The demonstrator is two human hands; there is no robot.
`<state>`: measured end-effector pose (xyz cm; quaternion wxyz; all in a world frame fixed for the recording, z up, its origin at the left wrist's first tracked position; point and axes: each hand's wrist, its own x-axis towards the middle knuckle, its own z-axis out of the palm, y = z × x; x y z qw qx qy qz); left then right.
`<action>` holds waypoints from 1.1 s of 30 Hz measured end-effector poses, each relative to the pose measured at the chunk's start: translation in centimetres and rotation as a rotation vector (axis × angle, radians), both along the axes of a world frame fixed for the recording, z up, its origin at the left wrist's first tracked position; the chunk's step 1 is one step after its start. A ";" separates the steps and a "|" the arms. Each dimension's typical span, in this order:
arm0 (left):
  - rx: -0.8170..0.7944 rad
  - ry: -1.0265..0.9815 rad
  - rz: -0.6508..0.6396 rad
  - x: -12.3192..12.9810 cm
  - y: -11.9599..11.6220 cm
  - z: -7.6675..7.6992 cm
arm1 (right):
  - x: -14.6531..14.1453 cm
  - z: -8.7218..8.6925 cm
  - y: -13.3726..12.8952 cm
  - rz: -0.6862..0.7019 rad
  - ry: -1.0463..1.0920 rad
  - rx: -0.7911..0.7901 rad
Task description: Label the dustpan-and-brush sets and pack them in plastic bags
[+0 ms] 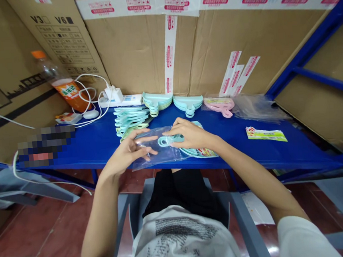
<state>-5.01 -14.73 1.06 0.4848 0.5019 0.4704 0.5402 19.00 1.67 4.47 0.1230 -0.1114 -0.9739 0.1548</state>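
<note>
My right hand (190, 133) grips the looped handle of a light blue mini dustpan (188, 153), which lies near the table's front edge with a printed card (206, 152) on its pan. Around the handle is a clear plastic bag (162, 159). To the left, my left hand (133, 150) holds that bag with its fingers spread against the film; exactly where it pinches is unclear. Behind my left hand is a pile of light blue and green handled pieces (130, 122), partly hidden by my fingers.
Along the back of the blue table (85, 146) stand stacked dustpans (158, 101), more blue dustpans (188, 103), a pink dustpan (220, 104) and clear bags (258, 107). A printed card (266, 134) lies right. An orange drink bottle (70, 93) and a power strip (129, 100) stand left.
</note>
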 end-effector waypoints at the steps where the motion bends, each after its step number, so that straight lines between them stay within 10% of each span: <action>1: 0.004 0.025 -0.028 0.0 0.0 -0.1 | 0.0 -0.1 0.0 -0.017 0.039 -0.042; 19: 0.151 0.515 0.072 2.5 0.3 -1.3 | 0.9 -1.6 1.5 -0.209 0.241 -0.779; 29: 0.178 0.621 0.133 1.7 -0.5 -0.5 | 1.7 -1.8 1.7 -0.224 0.247 -0.931; 33: 0.191 0.652 0.033 1.5 -0.6 -0.5 | 2.2 -1.1 1.3 -0.306 0.227 -0.754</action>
